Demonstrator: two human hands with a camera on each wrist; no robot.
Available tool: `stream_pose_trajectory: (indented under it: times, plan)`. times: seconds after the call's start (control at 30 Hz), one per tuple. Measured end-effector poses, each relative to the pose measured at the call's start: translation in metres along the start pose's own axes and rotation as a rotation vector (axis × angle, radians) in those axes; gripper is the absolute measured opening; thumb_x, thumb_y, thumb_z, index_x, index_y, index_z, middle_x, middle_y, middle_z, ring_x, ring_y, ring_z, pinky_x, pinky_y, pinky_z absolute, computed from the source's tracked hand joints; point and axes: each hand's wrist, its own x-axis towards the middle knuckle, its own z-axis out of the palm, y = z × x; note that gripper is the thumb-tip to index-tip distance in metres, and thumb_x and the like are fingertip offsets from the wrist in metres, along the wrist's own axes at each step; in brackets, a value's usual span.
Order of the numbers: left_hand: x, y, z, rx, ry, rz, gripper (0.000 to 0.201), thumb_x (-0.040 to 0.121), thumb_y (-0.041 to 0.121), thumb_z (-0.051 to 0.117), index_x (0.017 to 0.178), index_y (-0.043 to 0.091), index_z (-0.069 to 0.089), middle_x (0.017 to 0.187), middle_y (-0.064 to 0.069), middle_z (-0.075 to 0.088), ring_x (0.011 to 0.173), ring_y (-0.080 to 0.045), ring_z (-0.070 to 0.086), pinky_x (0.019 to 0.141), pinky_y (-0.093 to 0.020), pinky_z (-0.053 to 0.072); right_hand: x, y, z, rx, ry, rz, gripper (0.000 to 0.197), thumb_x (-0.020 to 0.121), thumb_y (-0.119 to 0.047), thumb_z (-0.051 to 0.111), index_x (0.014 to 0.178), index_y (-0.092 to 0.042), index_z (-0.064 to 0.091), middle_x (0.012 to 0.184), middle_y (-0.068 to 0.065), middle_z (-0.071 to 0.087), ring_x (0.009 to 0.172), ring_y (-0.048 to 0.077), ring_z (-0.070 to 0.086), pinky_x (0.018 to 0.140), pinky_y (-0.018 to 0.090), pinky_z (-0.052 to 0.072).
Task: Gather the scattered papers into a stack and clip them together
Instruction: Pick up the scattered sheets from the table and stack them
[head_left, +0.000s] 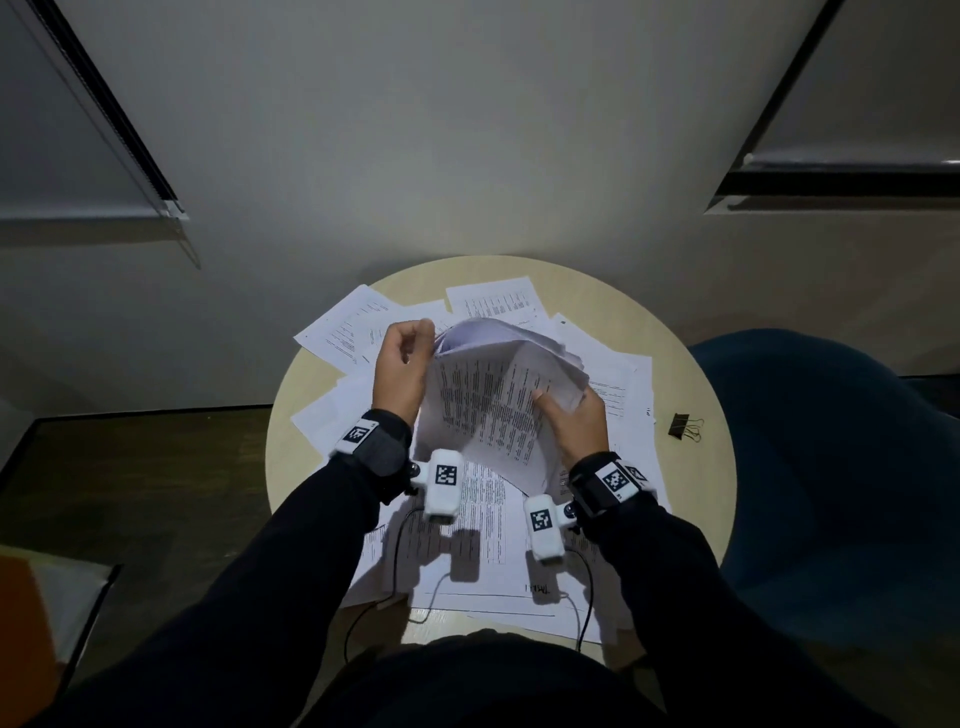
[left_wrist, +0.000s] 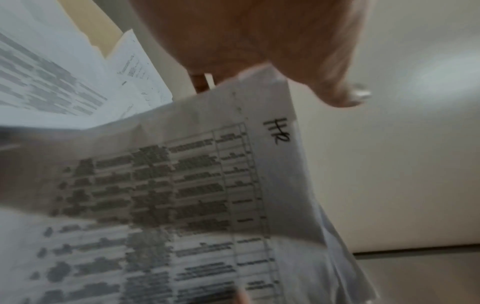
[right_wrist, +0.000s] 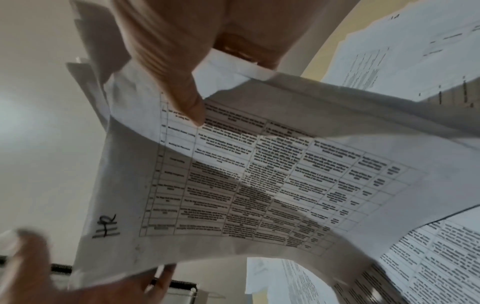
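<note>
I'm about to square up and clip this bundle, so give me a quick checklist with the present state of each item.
1. Right hand grips the bundle of papers: ok.
2. Left hand supports the bundle: ok.
3. Bundle edges aligned: not ok, sheets fan and sag.
4. Loose sheets all gathered from the table: not ok.
5. Binder clip within reach on the right: ok.

black sleeves (head_left: 291, 561), tagged white wrist cameras (head_left: 442, 486)

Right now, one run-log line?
left hand: holds paper bundle | right hand: holds bundle | loose sheets: on table | binder clip: untouched
</note>
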Motion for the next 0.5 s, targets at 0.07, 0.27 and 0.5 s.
stream_pose_trajectory:
  times: [0.07, 0.27, 0.5]
  plan:
    - [-0.002, -0.011, -0.010, 0.020, -0.159, 0.011, 0.079, 0.068, 0.084, 0.049, 0.117, 0.022, 0.053, 0.118, 0.004, 0.061, 0.108, -0.009, 0.057, 0.096, -0.025, 0.046, 0.001, -0.002, -0.006, 0.032, 0.030, -0.016, 0.021, 0.088, -0.002, 0.065, 0.075, -0.016, 0.056, 0.061, -0.010, 0.060, 0.050, -0.003, 0.055, 0.055, 0.012, 0.047]
    - [-0.011, -0.050, -0.026, 0.213, -0.333, -0.087, 0.069, 0.071, 0.036, 0.084, 0.129, 0.021, 0.050, 0.127, 0.006, 0.058, 0.117, -0.001, 0.053, 0.088, -0.009, 0.040, 0.001, 0.003, -0.025, 0.085, 0.046, -0.025, 0.021, 0.083, 0.007, 0.067, 0.103, 0.001, 0.061, 0.086, 0.005, 0.072, 0.073, 0.007, 0.070, 0.066, 0.016, 0.055]
    - [-0.001, -0.050, 0.000, 0.200, -0.292, -0.130, 0.047, 0.086, 0.009, 0.071, 0.127, 0.009, 0.048, 0.105, 0.006, 0.060, 0.092, -0.003, 0.058, 0.076, -0.019, 0.044, -0.003, -0.007, -0.009, -0.036, -0.065, -0.012, 0.018, 0.084, -0.002, 0.068, 0.102, -0.003, 0.065, 0.089, 0.002, 0.066, 0.083, 0.012, 0.062, 0.075, 0.026, 0.054]
